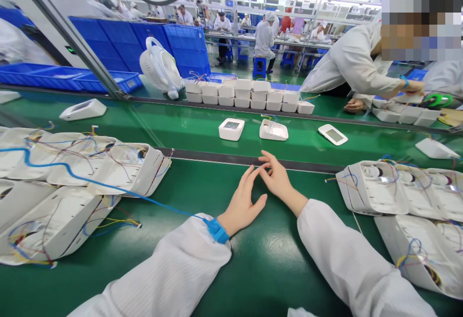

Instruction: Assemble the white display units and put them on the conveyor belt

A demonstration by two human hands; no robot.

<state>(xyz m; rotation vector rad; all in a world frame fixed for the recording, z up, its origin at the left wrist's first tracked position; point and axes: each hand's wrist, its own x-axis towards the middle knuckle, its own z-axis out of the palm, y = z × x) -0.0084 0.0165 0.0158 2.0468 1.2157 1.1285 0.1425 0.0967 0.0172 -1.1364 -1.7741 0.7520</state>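
Note:
My left hand [243, 207] is held over the green bench top with fingers stretched out and thumb apart. A blue strap [217, 230] with a blue cord circles its wrist. My right hand [278, 178] meets it at the fingertips, fingers loosely extended, and no object shows in either hand. Just beyond them on the green belt lie a white housing with a screen [231, 130], an open white housing [274, 130] with wires, and a white front cover [333, 135]. Open white housings [123, 167] with wires stand at left; more white housings [376, 186] are at right.
A dark rail [224, 158] separates bench and belt. Across the belt are stacked white housings [249, 96], a white fan [161, 68] and blue crates [186, 49]. A co-worker in a white coat [347, 59] leans over parts at the right. A metal post [72, 32] slants at left.

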